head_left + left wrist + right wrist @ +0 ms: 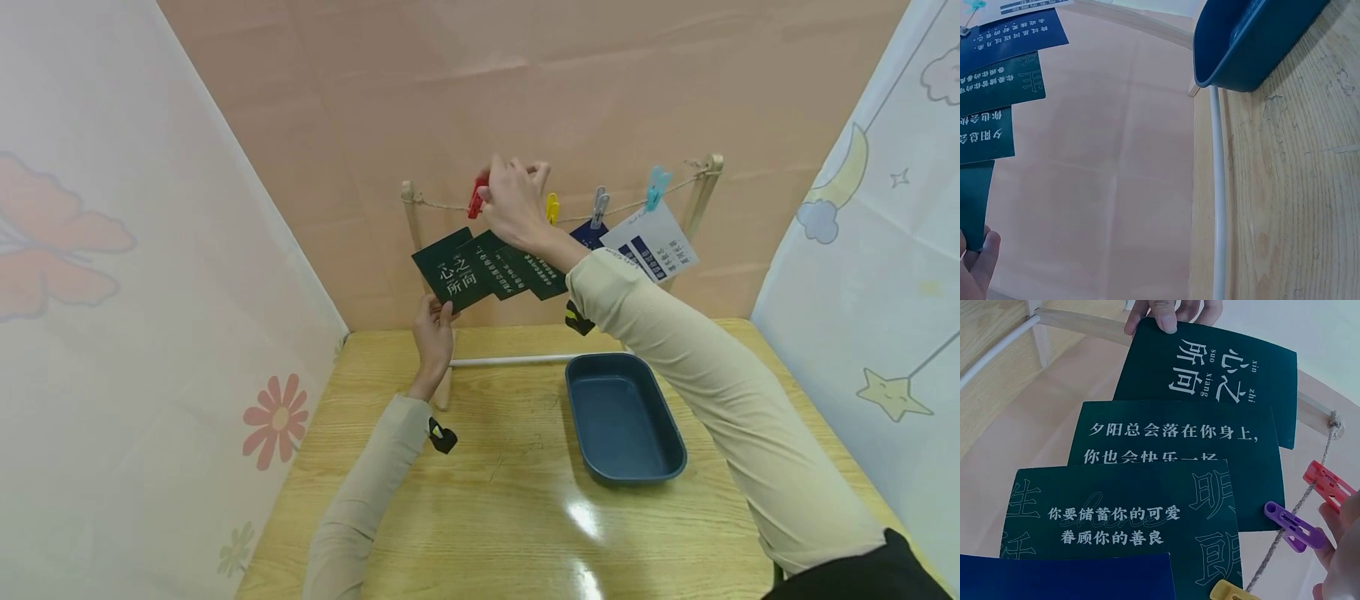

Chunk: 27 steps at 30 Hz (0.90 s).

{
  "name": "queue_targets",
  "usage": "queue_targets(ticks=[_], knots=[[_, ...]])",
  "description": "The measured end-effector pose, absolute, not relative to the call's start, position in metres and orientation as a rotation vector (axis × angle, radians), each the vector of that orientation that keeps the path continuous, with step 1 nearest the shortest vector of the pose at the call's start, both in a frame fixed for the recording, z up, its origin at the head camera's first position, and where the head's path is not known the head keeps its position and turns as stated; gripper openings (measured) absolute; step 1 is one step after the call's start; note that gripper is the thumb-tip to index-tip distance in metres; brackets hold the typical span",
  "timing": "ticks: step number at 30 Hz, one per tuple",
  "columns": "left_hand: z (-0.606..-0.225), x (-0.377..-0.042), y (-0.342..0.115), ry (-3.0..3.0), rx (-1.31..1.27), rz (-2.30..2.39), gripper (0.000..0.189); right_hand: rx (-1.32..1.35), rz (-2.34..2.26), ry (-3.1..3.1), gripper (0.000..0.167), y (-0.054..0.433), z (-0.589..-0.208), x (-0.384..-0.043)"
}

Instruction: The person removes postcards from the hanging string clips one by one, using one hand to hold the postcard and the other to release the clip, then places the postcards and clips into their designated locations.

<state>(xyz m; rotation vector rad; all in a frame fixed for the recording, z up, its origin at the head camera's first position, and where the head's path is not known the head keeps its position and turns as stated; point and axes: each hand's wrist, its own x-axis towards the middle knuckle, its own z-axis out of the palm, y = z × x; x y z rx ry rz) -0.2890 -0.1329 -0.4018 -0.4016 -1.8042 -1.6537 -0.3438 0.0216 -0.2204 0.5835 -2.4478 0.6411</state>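
My left hand (433, 337) pinches a dark green card (454, 271) with white characters at its lower edge, thumb in front. In the right wrist view, this card's far corner comes close to the string (1300, 503). My right hand (517, 200) is raised at the string, its fingers on a red clothespin (1330, 485). Beside those fingers, a purple clothespin (1294, 526) grips the string and a second green card (1175, 434). Another green card (1122, 519) hangs from a yellow clothespin (552, 208). The held card partly overlaps its neighbour.
Farther right, a grey clothespin (599, 207) holds a dark blue card (588, 234), and a light blue clothespin (657, 187) holds a white card (651, 242). Wooden posts (703, 196) carry the string. A blue tray (626, 417) sits on the table by a white rod (517, 360).
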Motion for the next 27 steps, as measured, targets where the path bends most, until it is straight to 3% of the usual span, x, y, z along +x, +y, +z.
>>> queue_targets(ticks=[15,27], knots=[[-0.412,-0.289,-0.138,-1.825,-0.373,-1.599,0.015,0.562,0.748,-2.323,0.016,0.024,-0.221,-0.342],[-0.445,-0.310,-0.144,-1.838,-0.298,-1.623,0.015,0.585,0.692,-2.362,0.021,0.026,-0.221,-0.339]])
